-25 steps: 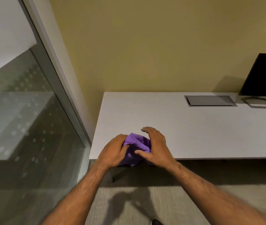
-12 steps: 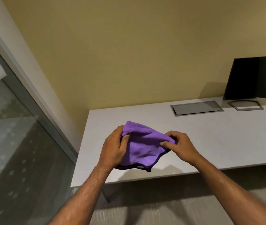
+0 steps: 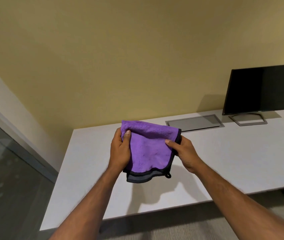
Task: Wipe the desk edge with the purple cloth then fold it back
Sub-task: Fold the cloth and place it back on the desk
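Observation:
The purple cloth (image 3: pixel 148 149) with a black hem and grey underside hangs in the air above the white desk (image 3: pixel 224 161), spread roughly flat and doubled over at its top. My left hand (image 3: pixel 120 149) grips its upper left corner, thumb on the front. My right hand (image 3: pixel 184 151) pinches its right edge. A small black loop dangles from the cloth's lower right corner. The cloth's shadow falls on the desk near the front edge (image 3: pixel 172 207).
A black monitor (image 3: pixel 262 89) on a grey stand sits at the desk's back right. A grey cable hatch (image 3: pixel 195 122) lies flush in the desktop behind the cloth. A glass partition (image 3: pixel 7 170) runs along the left, close to the desk's left end.
The cloth was bunched at the desk's front edge under both hands; it has been lifted off and pulled open between them. The view has tilted up.

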The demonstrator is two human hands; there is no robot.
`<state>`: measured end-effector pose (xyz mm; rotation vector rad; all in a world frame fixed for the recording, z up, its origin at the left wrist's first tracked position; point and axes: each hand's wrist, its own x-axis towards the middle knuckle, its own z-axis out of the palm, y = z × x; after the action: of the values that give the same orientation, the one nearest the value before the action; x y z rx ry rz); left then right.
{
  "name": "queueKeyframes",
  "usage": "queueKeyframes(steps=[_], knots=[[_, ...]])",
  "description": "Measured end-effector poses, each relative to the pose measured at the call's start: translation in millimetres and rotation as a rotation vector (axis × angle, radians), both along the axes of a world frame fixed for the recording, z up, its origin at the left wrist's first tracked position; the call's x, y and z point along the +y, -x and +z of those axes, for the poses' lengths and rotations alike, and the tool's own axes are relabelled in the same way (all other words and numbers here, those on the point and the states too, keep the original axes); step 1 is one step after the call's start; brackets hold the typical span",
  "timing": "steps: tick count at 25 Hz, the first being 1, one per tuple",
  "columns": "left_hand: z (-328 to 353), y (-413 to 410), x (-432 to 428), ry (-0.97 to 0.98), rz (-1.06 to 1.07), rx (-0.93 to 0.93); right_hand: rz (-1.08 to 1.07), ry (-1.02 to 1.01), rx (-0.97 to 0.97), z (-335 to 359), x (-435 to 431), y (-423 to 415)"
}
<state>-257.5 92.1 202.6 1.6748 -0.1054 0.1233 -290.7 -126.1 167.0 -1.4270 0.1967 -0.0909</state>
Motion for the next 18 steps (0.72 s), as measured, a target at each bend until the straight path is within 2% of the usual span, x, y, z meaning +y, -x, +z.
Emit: queueKeyframes(steps=[3,6,10,13,15,18], knots=[[-17,-33,-13,0.05,-0.013,0.113,-0.086,0.07,0.05,-11,-12,-34],[-37,-77,-23,0.02,-0.01,0.201,-0.167,0.265,0.068,-29,-17,-77],[-62,-134,-34,-0.288,0.011,0.22,-0.215,0.363,0.162,-55,-27,-138],[-81,-177,-44,-0.445,-0.012,0.274,-0.189,0.297,0.322,-61,-39,-178],[-94,-205,-52,-0.469,-0.007,0.358,-0.116,0.114,0.411,-61,-47,-194],[-116,-250,-59,-0.27,-0.06,0.58,-0.052,-0.054,0.447,-72,-64,-216]])
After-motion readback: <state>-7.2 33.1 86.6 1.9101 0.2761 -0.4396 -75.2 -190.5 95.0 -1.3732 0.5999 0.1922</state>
